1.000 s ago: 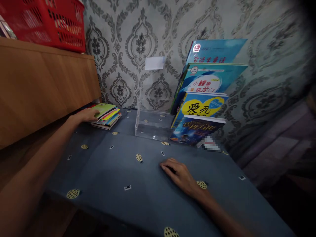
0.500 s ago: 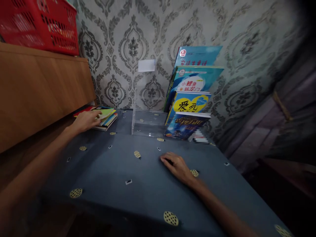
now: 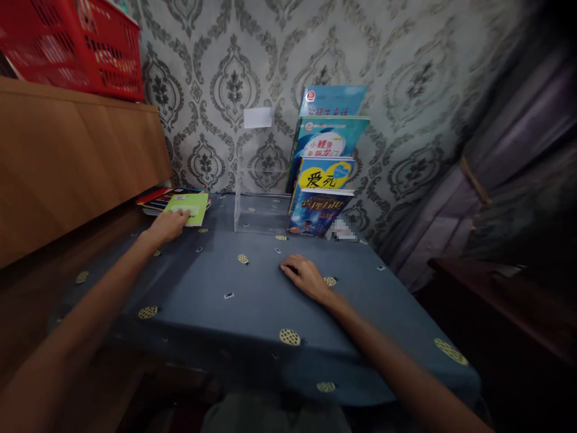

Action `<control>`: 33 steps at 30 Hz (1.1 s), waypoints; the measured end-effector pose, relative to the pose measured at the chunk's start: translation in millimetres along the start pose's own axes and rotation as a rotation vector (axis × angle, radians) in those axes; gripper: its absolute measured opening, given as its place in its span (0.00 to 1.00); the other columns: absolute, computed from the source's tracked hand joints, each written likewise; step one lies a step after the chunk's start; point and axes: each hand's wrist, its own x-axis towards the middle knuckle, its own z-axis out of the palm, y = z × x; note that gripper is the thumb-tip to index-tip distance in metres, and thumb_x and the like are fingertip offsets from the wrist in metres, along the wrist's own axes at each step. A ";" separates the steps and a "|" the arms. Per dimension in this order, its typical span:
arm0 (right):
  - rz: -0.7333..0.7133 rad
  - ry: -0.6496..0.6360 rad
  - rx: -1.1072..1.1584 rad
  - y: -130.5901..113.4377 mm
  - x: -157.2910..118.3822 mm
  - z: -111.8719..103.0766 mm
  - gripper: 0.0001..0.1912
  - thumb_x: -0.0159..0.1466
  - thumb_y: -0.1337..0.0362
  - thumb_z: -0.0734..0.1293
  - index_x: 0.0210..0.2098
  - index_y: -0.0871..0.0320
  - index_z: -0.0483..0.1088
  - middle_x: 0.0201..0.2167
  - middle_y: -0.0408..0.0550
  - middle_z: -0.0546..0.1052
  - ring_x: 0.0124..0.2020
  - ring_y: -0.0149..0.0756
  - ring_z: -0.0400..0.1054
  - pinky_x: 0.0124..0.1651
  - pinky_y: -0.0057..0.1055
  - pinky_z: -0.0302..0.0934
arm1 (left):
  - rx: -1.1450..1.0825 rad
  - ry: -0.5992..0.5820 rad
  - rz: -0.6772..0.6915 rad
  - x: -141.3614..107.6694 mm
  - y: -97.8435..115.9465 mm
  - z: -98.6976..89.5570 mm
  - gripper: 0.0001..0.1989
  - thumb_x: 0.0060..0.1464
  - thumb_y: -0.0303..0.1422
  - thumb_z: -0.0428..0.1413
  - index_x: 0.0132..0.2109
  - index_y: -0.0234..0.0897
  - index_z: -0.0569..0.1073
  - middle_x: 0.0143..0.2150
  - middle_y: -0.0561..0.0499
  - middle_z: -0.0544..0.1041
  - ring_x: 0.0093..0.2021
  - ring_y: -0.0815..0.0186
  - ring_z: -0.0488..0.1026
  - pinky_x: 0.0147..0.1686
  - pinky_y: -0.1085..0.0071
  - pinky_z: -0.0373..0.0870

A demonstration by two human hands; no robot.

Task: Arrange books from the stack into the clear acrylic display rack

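Now your left hand (image 3: 170, 227) grips the green booklet (image 3: 188, 208).
You pinch its near edge; it lies tilted off the book stack (image 3: 157, 197), left of the clear acrylic stand (image 3: 256, 210). Your right hand (image 3: 305, 277) rests flat, fingers loosely spread, on the blue tablecloth (image 3: 252, 307) before that stand.

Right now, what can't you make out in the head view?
- Stack of books: lower covers hidden by the green book.
- Left hand grip on the green book: fingertips too small to tell.
- Red basket: cut by the top edge.
- Patch beside the standing books: blurred.
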 end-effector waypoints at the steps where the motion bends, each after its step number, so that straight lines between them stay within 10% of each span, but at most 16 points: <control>1: 0.002 -0.001 -0.012 -2.5 -2.3 -0.7 0.13 0.71 0.65 0.59 0.38 0.60 0.75 0.37 0.52 0.79 0.41 0.40 0.72 0.49 0.36 0.63 | 0.001 -0.001 0.008 -4.7 7.0 -1.2 0.26 0.61 0.24 0.41 0.64 0.31 0.64 0.58 0.30 0.73 0.54 0.45 0.74 0.49 0.53 0.71; 18: 0.074 0.053 0.013 -28.7 -37.2 -6.1 0.10 0.70 0.65 0.63 0.39 0.59 0.76 0.39 0.51 0.80 0.44 0.40 0.72 0.51 0.34 0.61 | -0.200 -0.072 0.285 -95.1 159.6 -37.2 0.19 0.64 0.33 0.45 0.53 0.29 0.74 0.45 0.28 0.81 0.47 0.47 0.80 0.43 0.57 0.73; 23: 0.211 0.162 0.121 -17.4 -33.7 -6.6 0.25 0.76 0.59 0.48 0.45 0.60 0.74 0.42 0.55 0.81 0.43 0.39 0.75 0.45 0.33 0.66 | -0.531 0.022 0.497 -106.1 219.8 -58.7 0.25 0.68 0.46 0.43 0.64 0.40 0.67 0.56 0.37 0.78 0.57 0.53 0.76 0.53 0.61 0.70; 29: 0.291 0.198 0.179 -11.7 -42.5 -12.5 0.24 0.75 0.57 0.50 0.47 0.59 0.74 0.42 0.55 0.81 0.42 0.41 0.76 0.46 0.35 0.67 | -0.543 0.031 0.257 -67.1 192.4 -33.1 0.24 0.65 0.41 0.49 0.64 0.38 0.66 0.71 0.39 0.62 0.69 0.48 0.61 0.64 0.55 0.61; 33: 0.144 0.094 0.115 -26.5 -56.4 -15.3 0.18 0.70 0.55 0.63 0.53 0.58 0.73 0.53 0.57 0.77 0.54 0.45 0.71 0.59 0.42 0.62 | -0.536 -0.061 0.228 -50.3 166.7 -10.5 0.23 0.65 0.41 0.49 0.62 0.36 0.68 0.63 0.40 0.71 0.62 0.52 0.69 0.59 0.61 0.66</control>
